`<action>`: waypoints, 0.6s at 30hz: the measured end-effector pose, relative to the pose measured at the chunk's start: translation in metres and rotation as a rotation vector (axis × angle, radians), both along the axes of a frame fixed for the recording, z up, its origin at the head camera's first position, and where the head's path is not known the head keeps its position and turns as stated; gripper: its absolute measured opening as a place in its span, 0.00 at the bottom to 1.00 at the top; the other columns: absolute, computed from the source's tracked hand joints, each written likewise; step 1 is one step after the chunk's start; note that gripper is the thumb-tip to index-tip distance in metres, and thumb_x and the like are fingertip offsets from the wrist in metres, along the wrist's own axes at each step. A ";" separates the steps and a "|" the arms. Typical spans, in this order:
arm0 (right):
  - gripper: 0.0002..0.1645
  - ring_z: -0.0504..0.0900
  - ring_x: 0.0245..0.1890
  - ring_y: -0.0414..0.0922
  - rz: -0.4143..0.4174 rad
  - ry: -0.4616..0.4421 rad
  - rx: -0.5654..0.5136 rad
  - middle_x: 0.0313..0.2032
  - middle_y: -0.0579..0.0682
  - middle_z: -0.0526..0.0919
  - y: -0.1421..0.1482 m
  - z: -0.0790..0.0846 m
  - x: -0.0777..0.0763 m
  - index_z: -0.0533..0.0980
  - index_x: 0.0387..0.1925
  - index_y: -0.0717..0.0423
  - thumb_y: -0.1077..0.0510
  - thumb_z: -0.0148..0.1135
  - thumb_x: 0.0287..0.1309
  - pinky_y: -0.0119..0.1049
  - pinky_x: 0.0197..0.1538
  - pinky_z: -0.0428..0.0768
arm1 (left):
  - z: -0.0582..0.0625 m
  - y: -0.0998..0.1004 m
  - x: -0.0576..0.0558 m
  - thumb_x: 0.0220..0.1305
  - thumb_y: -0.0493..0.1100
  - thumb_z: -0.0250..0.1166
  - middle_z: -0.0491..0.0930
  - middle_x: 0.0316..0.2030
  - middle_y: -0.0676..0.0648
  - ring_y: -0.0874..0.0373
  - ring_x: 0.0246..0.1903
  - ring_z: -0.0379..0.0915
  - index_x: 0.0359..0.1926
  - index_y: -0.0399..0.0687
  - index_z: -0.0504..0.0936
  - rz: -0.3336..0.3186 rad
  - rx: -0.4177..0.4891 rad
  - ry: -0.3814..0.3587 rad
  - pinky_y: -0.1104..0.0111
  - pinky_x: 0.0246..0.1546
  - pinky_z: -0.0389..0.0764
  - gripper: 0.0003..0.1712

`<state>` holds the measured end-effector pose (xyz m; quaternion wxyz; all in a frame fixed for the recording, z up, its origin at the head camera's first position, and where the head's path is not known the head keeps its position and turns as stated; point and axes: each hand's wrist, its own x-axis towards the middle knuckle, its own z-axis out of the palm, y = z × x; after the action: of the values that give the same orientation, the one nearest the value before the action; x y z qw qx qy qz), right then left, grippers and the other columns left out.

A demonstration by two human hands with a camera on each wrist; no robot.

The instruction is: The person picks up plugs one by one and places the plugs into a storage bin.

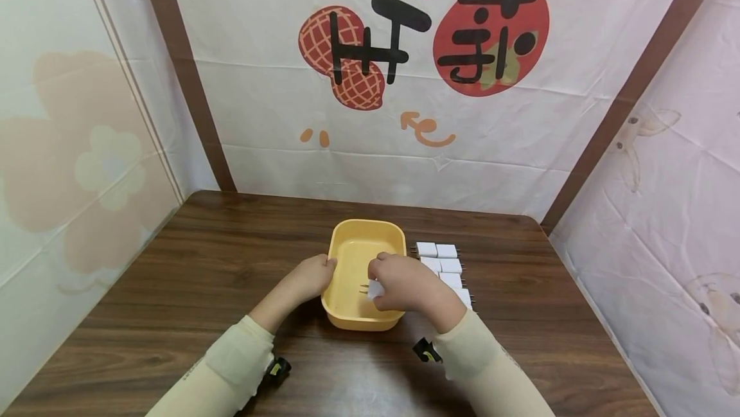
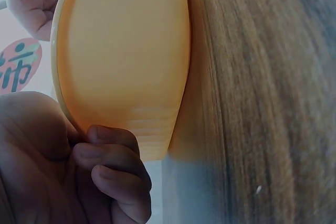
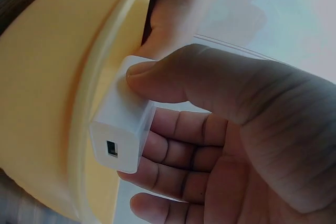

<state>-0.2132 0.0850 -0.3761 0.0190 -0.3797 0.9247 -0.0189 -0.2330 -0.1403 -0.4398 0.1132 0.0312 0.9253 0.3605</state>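
White charger (image 1: 375, 289) over the yellow tray (image 1: 363, 324), pinched in the right hand (image 1: 409, 283).
Right thumb and fingers close on its sides, prongs pointing left (USB port shows in the right wrist view); best kept level, I judge, and let down softly, prongs clear of the wall. Left hand (image 1: 313, 274) has its fingers curled round the tray's left side, a sound steadying hold. Other chargers (image 1: 449, 265) lie grouped right of the tray on the desk (image 1: 243, 256), partly behind the right hand, count unsure; charger's height above tray floor hard to tell.
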 end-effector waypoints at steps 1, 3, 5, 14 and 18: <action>0.17 0.74 0.31 0.39 0.003 -0.003 0.000 0.36 0.43 0.78 -0.002 -0.001 0.000 0.81 0.40 0.53 0.53 0.73 0.47 0.34 0.37 0.77 | 0.000 0.000 0.000 0.83 0.51 0.41 0.78 0.31 0.44 0.54 0.30 0.75 0.58 0.32 0.75 -0.001 -0.004 0.001 0.64 0.34 0.75 0.27; 0.16 0.74 0.31 0.39 0.006 -0.008 0.004 0.35 0.42 0.78 -0.005 -0.002 -0.001 0.80 0.39 0.52 0.53 0.74 0.47 0.34 0.37 0.77 | -0.001 -0.001 0.000 0.83 0.51 0.41 0.78 0.31 0.44 0.54 0.30 0.75 0.59 0.32 0.75 0.004 -0.004 -0.006 0.63 0.35 0.76 0.27; 0.14 0.73 0.30 0.39 0.006 -0.022 0.007 0.33 0.42 0.76 -0.008 -0.004 -0.002 0.80 0.37 0.50 0.53 0.74 0.48 0.34 0.35 0.75 | -0.001 -0.001 0.000 0.83 0.51 0.41 0.78 0.31 0.45 0.54 0.31 0.76 0.59 0.33 0.75 0.002 -0.006 -0.007 0.63 0.36 0.76 0.27; 0.13 0.72 0.29 0.40 0.030 -0.037 0.037 0.29 0.40 0.73 -0.022 -0.009 -0.003 0.78 0.32 0.48 0.52 0.75 0.50 0.34 0.33 0.73 | -0.001 0.000 -0.001 0.82 0.51 0.41 0.78 0.32 0.45 0.55 0.32 0.76 0.57 0.34 0.77 0.002 -0.038 0.013 0.60 0.39 0.77 0.27; 0.13 0.72 0.29 0.39 0.037 -0.045 0.053 0.29 0.40 0.72 -0.029 -0.012 -0.003 0.78 0.33 0.47 0.52 0.75 0.50 0.34 0.32 0.72 | -0.001 -0.001 0.000 0.82 0.51 0.40 0.79 0.32 0.45 0.55 0.31 0.76 0.57 0.34 0.77 0.000 -0.040 0.013 0.62 0.37 0.77 0.27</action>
<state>-0.2164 0.0562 -0.3877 0.0504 -0.3955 0.9171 -0.0024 -0.2332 -0.1408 -0.4404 0.1077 0.0312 0.9330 0.3419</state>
